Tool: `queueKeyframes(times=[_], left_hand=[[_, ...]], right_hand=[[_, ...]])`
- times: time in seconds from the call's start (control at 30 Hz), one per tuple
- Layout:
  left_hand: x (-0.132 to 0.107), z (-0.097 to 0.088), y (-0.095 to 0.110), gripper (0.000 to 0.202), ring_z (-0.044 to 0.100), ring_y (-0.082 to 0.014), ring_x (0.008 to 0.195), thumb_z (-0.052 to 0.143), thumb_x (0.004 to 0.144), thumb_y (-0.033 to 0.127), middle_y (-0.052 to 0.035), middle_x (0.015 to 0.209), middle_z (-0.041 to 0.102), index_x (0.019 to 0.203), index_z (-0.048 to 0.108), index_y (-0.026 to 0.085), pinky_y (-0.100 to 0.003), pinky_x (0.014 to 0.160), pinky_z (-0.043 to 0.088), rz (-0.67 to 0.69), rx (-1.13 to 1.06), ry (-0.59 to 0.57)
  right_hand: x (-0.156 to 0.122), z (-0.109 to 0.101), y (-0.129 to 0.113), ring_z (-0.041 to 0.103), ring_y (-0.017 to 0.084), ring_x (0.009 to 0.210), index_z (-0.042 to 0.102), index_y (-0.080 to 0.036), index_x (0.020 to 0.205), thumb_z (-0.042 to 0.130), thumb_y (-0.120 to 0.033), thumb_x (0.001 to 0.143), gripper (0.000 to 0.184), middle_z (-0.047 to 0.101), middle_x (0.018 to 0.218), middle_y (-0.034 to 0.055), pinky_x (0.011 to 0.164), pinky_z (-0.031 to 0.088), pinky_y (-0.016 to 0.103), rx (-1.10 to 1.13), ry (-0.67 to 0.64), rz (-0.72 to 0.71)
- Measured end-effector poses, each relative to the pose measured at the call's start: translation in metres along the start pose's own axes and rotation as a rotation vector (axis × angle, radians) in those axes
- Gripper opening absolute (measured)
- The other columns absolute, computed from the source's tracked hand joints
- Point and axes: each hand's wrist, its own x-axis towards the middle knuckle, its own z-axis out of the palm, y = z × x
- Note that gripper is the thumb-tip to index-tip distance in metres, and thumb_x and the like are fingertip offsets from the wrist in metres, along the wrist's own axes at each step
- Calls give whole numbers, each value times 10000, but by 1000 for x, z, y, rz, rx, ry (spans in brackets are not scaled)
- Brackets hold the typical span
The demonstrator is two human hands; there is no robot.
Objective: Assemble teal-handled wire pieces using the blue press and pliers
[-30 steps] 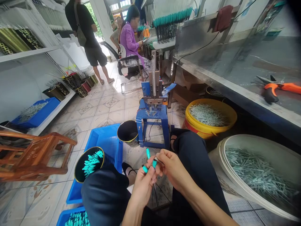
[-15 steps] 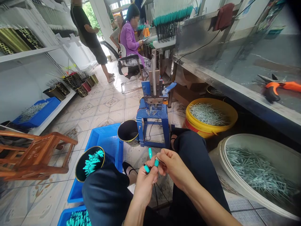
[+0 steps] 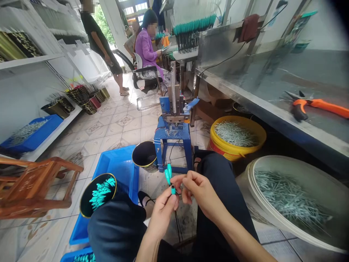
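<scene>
Thin dark rods (image 3: 177, 226) with teal plastic tips, bunched at the pinch between both hands. Two long teal tips (image 3: 168, 174) stick up past the fingers, tilted and slightly splayed. A short teal tip (image 3: 173, 190) sits right at the pinch, partly hidden. The rod shafts hang down below the hands, close together and slightly tilted. Left hand (image 3: 163, 213) and right hand (image 3: 201, 193) meet at the fingertips around the bunch. Rod count can't be read; fingers cover it.
</scene>
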Motion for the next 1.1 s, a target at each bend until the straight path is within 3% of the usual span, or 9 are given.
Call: queueKeyframes(times=[0.1,0.2,0.53,0.67,0.87,1.1], left_hand=[[3,2,-11,232,228,-46,437,551,787,373,33,566,436,758,563,144,-216,434,153,8,-1,23],[3,1,-17,258,177,-34,415,585,760,389,36,552,447,707,547,139,-221,419,101,-68,9,42],[1,0,-16,313,228,-29,467,541,794,400,-13,670,461,671,521,113,-213,447,112,-131,-264,-58],[2,2,-16,312,237,-31,460,540,791,414,-4,653,439,698,529,116,-218,447,125,-123,-266,-49],[3,2,-12,244,218,-28,471,580,775,364,9,671,430,731,528,130,-206,448,127,-100,-246,-34],[4,0,-12,253,229,-37,483,576,779,358,0,636,440,704,561,117,-210,454,149,-67,-257,-15]], right_hand=[[2,1,2,523,65,455,369,-162,591,566,-345,756,315,648,922,63,403,347,188,63,-60,71],[4,2,4,530,73,480,347,-169,585,572,-354,745,333,653,854,53,427,380,191,93,-57,124],[6,4,8,542,80,439,331,-170,572,592,-287,713,319,631,693,23,410,385,179,193,-47,195],[8,4,13,529,69,434,347,-168,576,581,-265,726,295,620,671,14,410,387,169,237,-33,196],[8,8,13,462,61,379,343,-178,552,576,-268,734,308,537,458,-21,392,360,157,225,-2,193],[9,8,15,468,78,360,376,-180,565,561,-275,737,270,540,453,-23,372,358,177,213,-8,186]])
